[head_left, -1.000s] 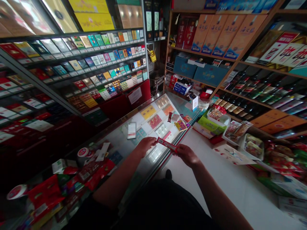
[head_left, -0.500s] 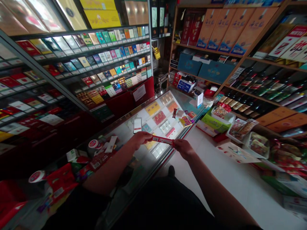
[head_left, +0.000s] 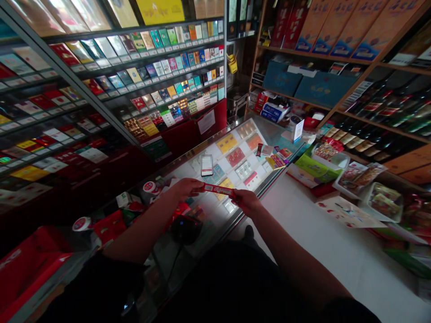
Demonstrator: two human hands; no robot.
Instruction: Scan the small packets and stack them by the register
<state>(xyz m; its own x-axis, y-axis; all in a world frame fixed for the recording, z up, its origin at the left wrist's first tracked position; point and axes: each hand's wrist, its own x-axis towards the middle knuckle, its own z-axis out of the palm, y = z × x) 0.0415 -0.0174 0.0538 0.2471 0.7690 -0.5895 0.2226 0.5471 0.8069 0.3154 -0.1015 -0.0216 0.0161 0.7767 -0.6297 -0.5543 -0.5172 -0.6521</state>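
Observation:
A slim red packet (head_left: 218,189) with a barcode near its left end is stretched between my two hands above the glass counter (head_left: 188,158). My left hand (head_left: 189,188) pinches its left end, and my right hand (head_left: 247,201) grips the right end with fingers closed. Just beyond the packet, a phone-like device with a white screen (head_left: 207,167) lies on the glass. Small snack packets and a yellow-purple pack (head_left: 276,162) lie farther right on the counter.
A black device (head_left: 186,229) with a cable sits near my left forearm. Red bags and tubs (head_left: 81,224) crowd the left. A white code stand (head_left: 298,130) is at the far end. Snack trays (head_left: 384,202) line the right; shelves of small packs (head_left: 161,67) rise behind.
The view has shifted, so the counter and shelves appear farther right. My hands and the packet have moved slightly left in view, and the black device shows more clearly. Both hands keep their grip.

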